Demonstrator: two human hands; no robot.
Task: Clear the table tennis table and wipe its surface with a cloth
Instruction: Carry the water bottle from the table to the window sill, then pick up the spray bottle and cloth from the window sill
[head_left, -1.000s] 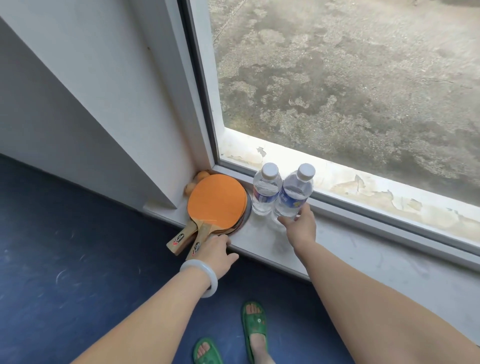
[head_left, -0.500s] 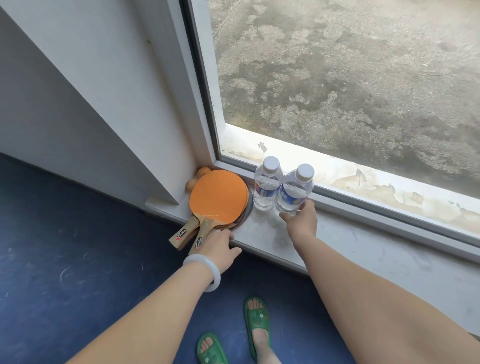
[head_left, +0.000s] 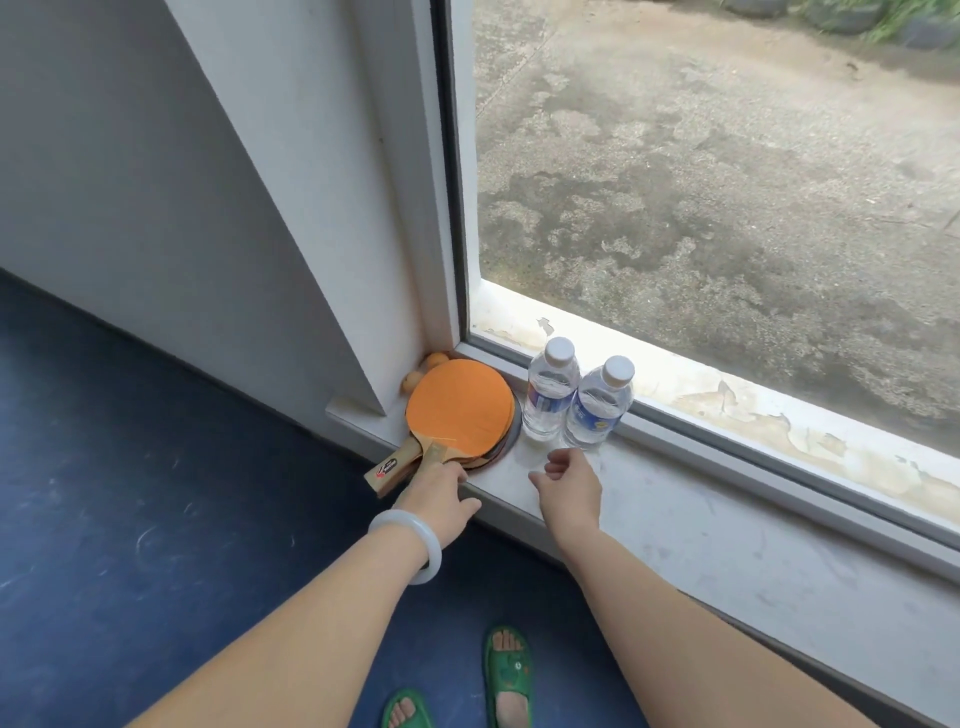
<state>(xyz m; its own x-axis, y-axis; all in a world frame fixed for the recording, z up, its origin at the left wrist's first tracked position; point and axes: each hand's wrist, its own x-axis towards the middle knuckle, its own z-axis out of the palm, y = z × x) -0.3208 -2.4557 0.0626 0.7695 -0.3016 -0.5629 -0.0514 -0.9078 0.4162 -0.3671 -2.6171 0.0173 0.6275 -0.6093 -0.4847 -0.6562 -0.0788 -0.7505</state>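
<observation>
A stack of table tennis paddles (head_left: 460, 405), orange rubber on top, lies on the white window sill (head_left: 701, 525) in the corner. Orange balls (head_left: 435, 361) sit behind the paddles against the wall. Two clear water bottles (head_left: 550, 395) (head_left: 597, 408) with white caps stand upright to the right of the paddles, touching each other. My left hand (head_left: 441, 499) rests on the end of the top paddle's wooden handle, thumb spread to the side. My right hand (head_left: 569, 488) hovers over the sill just short of the right bottle, fingers loosely curled around nothing.
A large window pane (head_left: 727, 208) rises behind the sill, with concrete ground outside. A white wall column (head_left: 291, 208) closes the corner on the left. The floor (head_left: 156, 493) is dark blue. My feet in green slippers (head_left: 506, 670) stand below the sill edge.
My right hand has let go of the right bottle and pulled back toward me. The bottle stays standing on the sill. My left hand stays at the paddle handle.
</observation>
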